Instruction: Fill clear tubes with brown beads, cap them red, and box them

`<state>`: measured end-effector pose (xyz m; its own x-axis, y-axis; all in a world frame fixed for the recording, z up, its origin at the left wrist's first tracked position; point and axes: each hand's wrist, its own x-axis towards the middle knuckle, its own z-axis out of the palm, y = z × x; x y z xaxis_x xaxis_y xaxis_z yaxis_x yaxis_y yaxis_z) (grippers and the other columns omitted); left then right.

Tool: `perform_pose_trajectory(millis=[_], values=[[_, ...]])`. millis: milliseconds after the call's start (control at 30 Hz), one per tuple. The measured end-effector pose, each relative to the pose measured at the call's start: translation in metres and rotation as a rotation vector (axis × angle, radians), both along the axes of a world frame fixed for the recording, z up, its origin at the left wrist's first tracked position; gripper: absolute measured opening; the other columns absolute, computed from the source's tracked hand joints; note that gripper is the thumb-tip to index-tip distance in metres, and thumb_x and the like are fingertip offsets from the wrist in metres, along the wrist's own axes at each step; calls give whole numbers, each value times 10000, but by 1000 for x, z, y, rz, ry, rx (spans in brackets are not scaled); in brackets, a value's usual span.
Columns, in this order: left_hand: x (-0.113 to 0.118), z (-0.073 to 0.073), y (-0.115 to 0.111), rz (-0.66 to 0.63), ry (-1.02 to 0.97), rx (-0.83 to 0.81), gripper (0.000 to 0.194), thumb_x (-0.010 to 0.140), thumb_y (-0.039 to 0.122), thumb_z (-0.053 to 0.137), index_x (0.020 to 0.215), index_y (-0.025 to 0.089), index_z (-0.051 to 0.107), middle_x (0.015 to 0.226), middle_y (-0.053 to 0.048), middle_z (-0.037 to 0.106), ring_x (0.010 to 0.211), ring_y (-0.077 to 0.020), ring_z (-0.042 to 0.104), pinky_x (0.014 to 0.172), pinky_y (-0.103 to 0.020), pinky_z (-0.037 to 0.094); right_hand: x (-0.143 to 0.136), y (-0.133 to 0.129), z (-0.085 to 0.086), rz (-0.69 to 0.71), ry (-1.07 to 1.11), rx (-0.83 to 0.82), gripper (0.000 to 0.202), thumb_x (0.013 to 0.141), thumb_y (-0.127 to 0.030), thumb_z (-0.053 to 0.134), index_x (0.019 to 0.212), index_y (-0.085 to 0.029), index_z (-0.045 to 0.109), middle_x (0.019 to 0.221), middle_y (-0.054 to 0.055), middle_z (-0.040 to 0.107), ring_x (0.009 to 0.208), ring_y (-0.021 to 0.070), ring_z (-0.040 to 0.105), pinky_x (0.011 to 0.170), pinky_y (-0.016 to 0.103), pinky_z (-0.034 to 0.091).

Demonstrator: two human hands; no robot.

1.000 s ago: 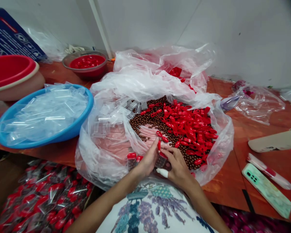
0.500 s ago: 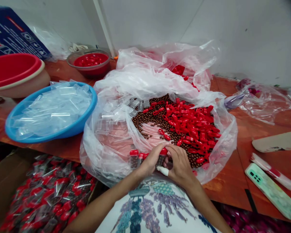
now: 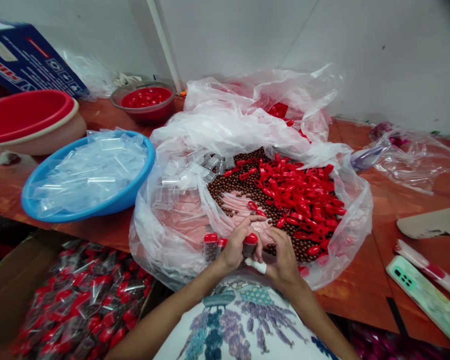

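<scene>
A small clear tube [image 3: 250,246] with a red cap and dark contents stands upright between my hands. My left hand [image 3: 233,250] is closed around it, its index finger stretched out above the cap. My right hand [image 3: 286,261] is beside it with fingers apart and curved; its thumb, wrapped in white, points at the tube's lower end. Left of my left hand stand filled red-capped tubes [image 3: 210,247]. Both hands are over the near edge of a clear plastic bag [image 3: 165,260] holding brown beads [image 3: 243,188], red caps [image 3: 300,192] and empty clear tubes [image 3: 172,172].
A blue basin [image 3: 153,162] of clear tubes stands left, with red basins [image 3: 69,105] and a bowl [image 3: 116,100] behind. Below the table edge, a carton [image 3: 7,295] holds filled tubes. A phone [image 3: 423,295] lies at the right.
My right hand's fingers have spread away from the red cap they were over, leaving the tube more exposed. The left index finger has stretched out. The whole view has shifted slightly.
</scene>
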<state>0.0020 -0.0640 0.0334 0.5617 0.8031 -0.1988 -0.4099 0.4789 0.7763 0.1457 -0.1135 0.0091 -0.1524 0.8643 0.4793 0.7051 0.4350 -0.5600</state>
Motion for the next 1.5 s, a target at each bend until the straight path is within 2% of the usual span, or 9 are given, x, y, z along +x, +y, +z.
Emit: perform_pose_trajectory(millis=[100,233,400,700,933,1233,1333,1400,1500], values=[[-5,2,-1,-7,34,94,532,810,416,395,1275,156,393,551,10,571,416,-124,509,417,-207,393,1,-1,3,20,37,-13,597,746,-335,655,1265,-257,369,1155,105,492,1069,272,494,860,450,432],[-8,8,-4,-4,154,121,476,818,386,414,1249,182,426,633,8,553,468,-103,496,452,-191,378,0,-4,11,87,72,-72,551,760,-360,646,1258,-277,426,1189,97,470,1096,276,475,894,465,417],[-12,12,-3,0,232,233,433,821,337,431,1227,187,456,632,27,470,555,-105,436,543,-206,356,-3,-4,14,151,227,-156,395,861,-291,505,1253,-326,474,1161,72,470,1082,245,473,872,442,431],[-17,6,-4,-79,226,342,476,785,352,444,1226,173,474,600,33,414,532,-107,370,532,-219,287,7,1,17,217,124,-43,433,844,-185,497,1227,-387,505,1003,22,579,995,224,512,846,439,400],[-19,8,-4,-100,204,325,474,773,346,447,1203,156,509,566,39,372,510,-102,348,510,-220,263,2,-3,25,256,142,-76,412,842,-151,461,1203,-339,527,998,33,584,996,226,520,869,451,391],[-25,-8,-3,-118,93,308,538,719,338,468,1214,128,482,562,34,461,501,-103,416,499,-204,309,-5,-3,27,277,228,-183,249,867,-165,443,1056,-258,575,970,49,545,979,217,495,854,417,399],[-27,-7,-2,-111,75,294,542,751,383,440,1233,136,462,596,13,519,516,-120,471,513,-216,345,-8,-4,26,275,276,-219,287,874,-246,487,1155,-276,538,1047,66,493,1028,225,477,857,399,418],[-28,-5,-2,-115,79,304,540,782,415,411,1249,147,449,634,-7,561,538,-140,511,543,-241,383,-11,-5,25,283,287,-229,395,846,-353,546,1233,-293,496,1138,83,438,1097,250,444,886,405,418],[-27,-3,-3,-90,102,372,548,792,463,403,1224,136,485,688,-36,593,629,-175,547,654,-292,423,-16,-4,26,307,318,-270,475,818,-422,574,1271,-325,472,1228,83,377,1170,271,400,943,416,395]])
